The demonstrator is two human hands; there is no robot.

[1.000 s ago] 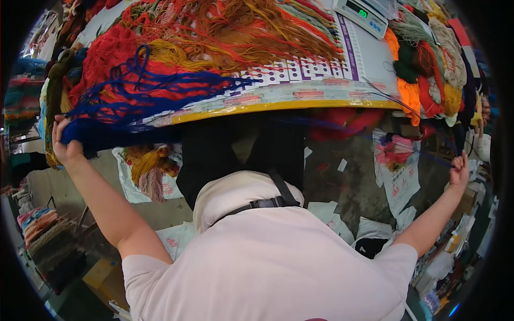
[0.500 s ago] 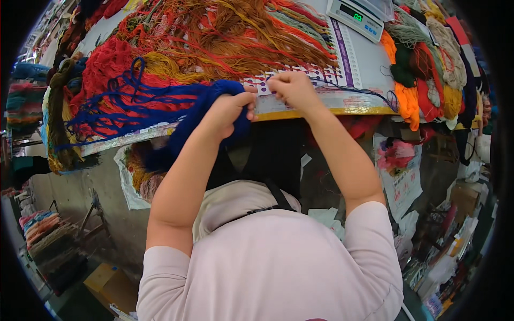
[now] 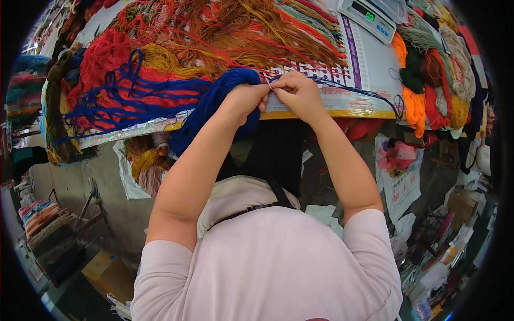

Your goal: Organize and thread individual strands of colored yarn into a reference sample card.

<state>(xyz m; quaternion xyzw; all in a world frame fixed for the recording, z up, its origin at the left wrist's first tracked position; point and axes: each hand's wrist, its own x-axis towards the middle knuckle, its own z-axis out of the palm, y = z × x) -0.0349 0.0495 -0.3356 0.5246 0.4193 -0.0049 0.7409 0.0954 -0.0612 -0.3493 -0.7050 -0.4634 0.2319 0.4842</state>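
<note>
A thick blue yarn skein (image 3: 218, 92) hangs over the table's near edge, its loose ends spread to the left over red yarn. My left hand (image 3: 247, 100) is closed around the skein near its right end. Close beside it, my right hand (image 3: 300, 95) pinches a thin pale thread (image 3: 270, 83) where the fingertips of both hands almost meet. Behind the right hand, dark blue strands (image 3: 356, 92) run right along the table. A white card with holes and a purple band (image 3: 352, 53) lies beyond, with yarn ends across its near strip.
Brown and orange yarn (image 3: 230, 32) covers the table's middle, with a red bundle (image 3: 107, 56) at left. A digital scale (image 3: 369, 20) stands at the back right. Orange, green and red skeins (image 3: 415, 80) hang over the right edge. Below the table is a bag of yarn (image 3: 142, 166).
My left hand has moved right and slightly up with the blue skein, closing the gap to my right hand. The fingertips now come together at the thread. The view has shifted slightly.
</note>
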